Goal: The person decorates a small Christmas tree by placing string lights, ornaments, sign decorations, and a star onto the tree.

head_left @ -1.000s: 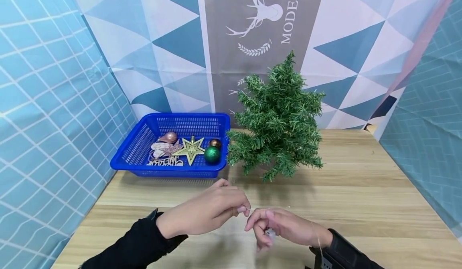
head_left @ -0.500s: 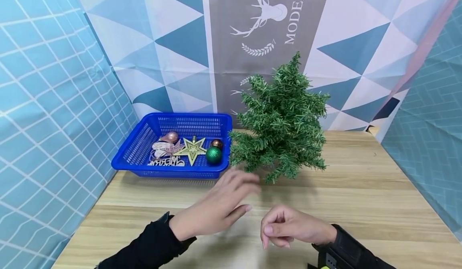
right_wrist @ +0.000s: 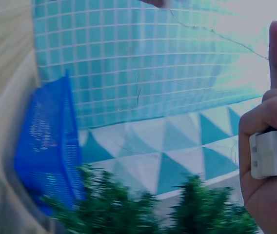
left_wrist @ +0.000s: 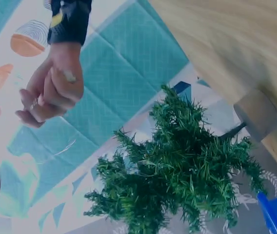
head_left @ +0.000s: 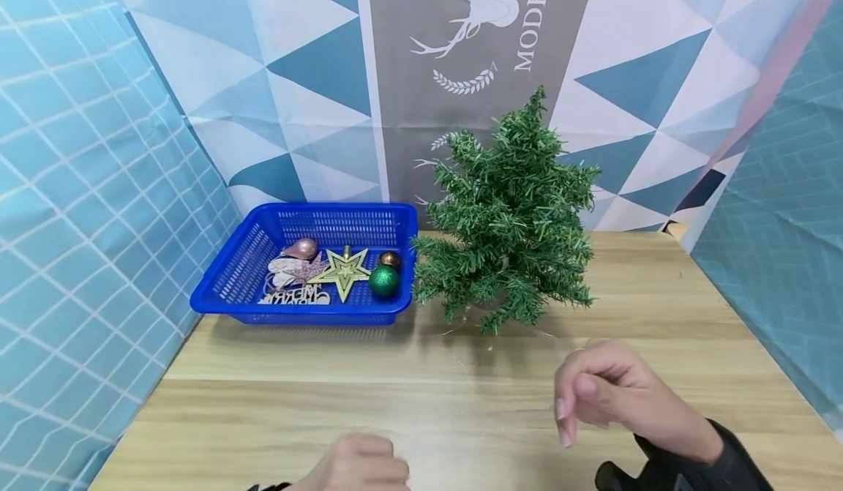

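Observation:
My right hand (head_left: 612, 396) is raised over the table at the right, fingers curled. In the right wrist view it grips a small white battery box (right_wrist: 272, 153) against the palm. A thin fairy light wire (right_wrist: 211, 30) with tiny beads stretches from this hand up toward my left hand (right_wrist: 155, 2), which is cut off at the edge. In the head view the left hand (head_left: 358, 465) is low at the front with curled fingers, its wrist mostly out of frame. Beyond the hands stands a green artificial Christmas tree (head_left: 514, 220).
A blue plastic basket (head_left: 323, 315) stands left of the tree. It holds a gold star (head_left: 344, 274), a green glitter ball (head_left: 384, 281), a brown ball (head_left: 390, 259), a pink ornament (head_left: 303, 248) and flat lettering (head_left: 296, 298). Patterned cloth walls border the wooden table (head_left: 276, 403).
The hands were close together in front of the tree and have spread apart. My left hand has come back toward the front edge; my right hand has moved right.

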Tool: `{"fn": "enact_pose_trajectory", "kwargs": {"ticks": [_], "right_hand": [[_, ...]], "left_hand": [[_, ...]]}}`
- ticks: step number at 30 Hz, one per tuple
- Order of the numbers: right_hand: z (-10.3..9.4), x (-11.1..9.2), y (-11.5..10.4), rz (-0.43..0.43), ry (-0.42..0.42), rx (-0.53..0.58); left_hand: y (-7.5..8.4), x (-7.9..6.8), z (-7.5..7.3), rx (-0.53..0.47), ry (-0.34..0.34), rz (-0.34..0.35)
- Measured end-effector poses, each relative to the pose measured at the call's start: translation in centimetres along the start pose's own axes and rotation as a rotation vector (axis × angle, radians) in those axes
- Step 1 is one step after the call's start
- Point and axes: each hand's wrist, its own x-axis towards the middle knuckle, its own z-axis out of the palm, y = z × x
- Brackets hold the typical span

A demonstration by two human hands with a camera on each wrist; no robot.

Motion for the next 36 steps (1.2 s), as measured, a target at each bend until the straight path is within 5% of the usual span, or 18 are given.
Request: {"fn": "enact_pose_trajectory", "kwargs": {"ticks": [2,4,8,12,16,25,33,36], "right_hand": [[-0.2,0.1,-0.6,-0.057,0.007,-0.007],[-0.4,0.0,-0.9,-0.106,0.022,-0.002],[-0.8,-0.4,-1.0,-0.155,0.051,0.017],[-0.9,-0.7,-1.3,-0.129,0.086,0.022],[-1.0,-1.0,-1.9,-0.090,0.128,0.005],[-1.2,-2.3,-2.1,-0.043,0.102,-0.047],[-3.1,-7.9,-4.2,0.254,0.213,-0.134],[-3.9,-10.1,-5.1,0.146,0.249,-0.113]], "left_hand": [[1.0,-0.5,-0.4,-0.059,-0.158,-0.096],[1.4,-0.9,-0.7,-0.116,-0.230,-0.202],[0.5,-2.0,-0.8,-0.193,-0.146,-0.298],[-0.3,-3.2,-0.8,-0.341,-0.080,-0.504],[-0.6,-3.6,-0.8,-0.348,-0.049,-0.680],[-2.6,-3.4,-0.3,-0.134,-0.009,-0.685],[-4.0,-4.0,-1.7,-0.105,0.050,-0.839],[-4.4,-4.8,-2.8,-0.084,0.093,-0.904]]}}
